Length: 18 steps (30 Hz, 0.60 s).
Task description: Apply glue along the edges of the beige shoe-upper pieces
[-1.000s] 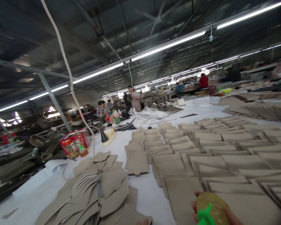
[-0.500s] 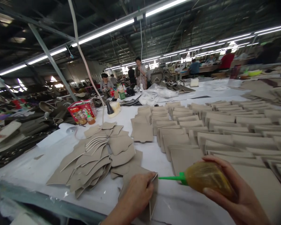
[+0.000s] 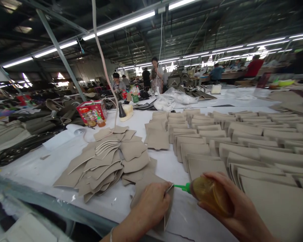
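My left hand (image 3: 155,201) grips a taupe fabric piece (image 3: 149,179) near the table's front edge, its fingers pinched at the piece's upper right corner. In my right hand (image 3: 232,198) is a squeeze bottle (image 3: 211,195) of amber liquid, tipped sideways, with a long green nozzle (image 3: 182,187). The nozzle's tip is at the pinched corner; whether it touches the fabric I cannot tell. Left of my hands lies a loose heap of cut taupe pieces (image 3: 101,164). To the right, folded taupe pieces (image 3: 204,151) stand in overlapping rows.
The white tabletop (image 3: 111,205) has a metal front edge (image 3: 53,208). At the back left are a red box (image 3: 92,112), a small orange bottle (image 3: 101,121) and a black cone (image 3: 121,111). A cable (image 3: 104,64) hangs down to the table. Clear plastic (image 3: 175,97) and several people are farther back.
The bottle has moved left, bringing its nozzle tip to the fabric corner. My left hand keeps hold of the piece. The whole view has shifted slightly.
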Available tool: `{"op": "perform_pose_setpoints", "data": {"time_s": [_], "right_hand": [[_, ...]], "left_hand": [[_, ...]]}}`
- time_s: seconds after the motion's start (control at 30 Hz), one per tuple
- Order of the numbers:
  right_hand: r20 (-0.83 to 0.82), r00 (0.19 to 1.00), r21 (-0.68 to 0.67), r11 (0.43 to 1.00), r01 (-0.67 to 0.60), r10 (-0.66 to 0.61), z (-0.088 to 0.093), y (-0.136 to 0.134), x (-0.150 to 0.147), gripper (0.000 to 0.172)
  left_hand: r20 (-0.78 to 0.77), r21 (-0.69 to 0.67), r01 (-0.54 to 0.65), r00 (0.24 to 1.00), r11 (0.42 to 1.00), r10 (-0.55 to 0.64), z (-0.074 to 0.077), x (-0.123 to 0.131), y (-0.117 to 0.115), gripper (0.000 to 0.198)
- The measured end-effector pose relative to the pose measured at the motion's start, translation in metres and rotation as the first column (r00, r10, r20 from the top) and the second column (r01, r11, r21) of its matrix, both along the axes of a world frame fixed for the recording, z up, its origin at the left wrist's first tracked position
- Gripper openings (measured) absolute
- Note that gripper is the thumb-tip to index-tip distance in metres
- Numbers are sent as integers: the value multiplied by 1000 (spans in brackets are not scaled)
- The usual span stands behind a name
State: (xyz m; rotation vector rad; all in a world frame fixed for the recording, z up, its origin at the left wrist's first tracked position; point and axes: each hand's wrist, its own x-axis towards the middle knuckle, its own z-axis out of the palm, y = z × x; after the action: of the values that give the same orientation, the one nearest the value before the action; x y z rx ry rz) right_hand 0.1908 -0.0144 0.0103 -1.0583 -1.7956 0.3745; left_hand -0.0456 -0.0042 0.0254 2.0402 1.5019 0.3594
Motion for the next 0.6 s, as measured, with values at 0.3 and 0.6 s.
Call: {"op": "perform_pose_setpoints", "data": {"time_s": [0.3,0.6], "right_hand": [[83,996,-10,1000,-22,23,-7,-3,6,47],[91,996,-16,1000,-13,14,-12,-3,9,40]], "left_hand": [[-74,25,5,997,1000,-3,-3,3,-3,48],[-119,58,25,993,998,-18,-1,3,-2,49]]}}
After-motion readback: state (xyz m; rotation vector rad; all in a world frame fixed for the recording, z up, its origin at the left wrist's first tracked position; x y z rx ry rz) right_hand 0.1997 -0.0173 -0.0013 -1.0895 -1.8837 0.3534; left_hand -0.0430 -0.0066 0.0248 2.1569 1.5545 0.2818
